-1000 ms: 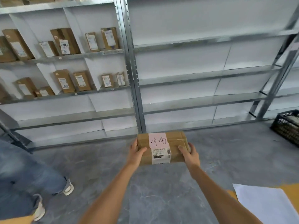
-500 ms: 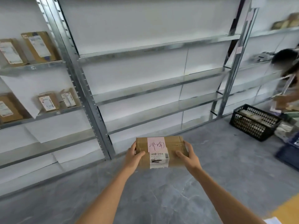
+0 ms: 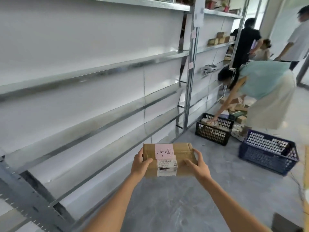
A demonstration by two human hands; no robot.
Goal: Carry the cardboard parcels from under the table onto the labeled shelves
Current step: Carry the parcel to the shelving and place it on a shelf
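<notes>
Left hand [image 3: 140, 164] and right hand [image 3: 198, 164] clasp the ends of a cardboard parcel [image 3: 168, 159]. Beyond, a black crate [image 3: 213, 131] and a blue crate [image 3: 267, 155] hold small packages.

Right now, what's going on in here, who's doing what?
A person is carrying a cardboard parcel with both hands, left hand and right hand gripping its ends, beside a run of metal shelves that look bare. The parcel bears a pink handwritten label and a barcode sticker. Ahead, another person bends over a black crate on the floor, next to a blue crate. The parcel is not shelved yet.
</notes>
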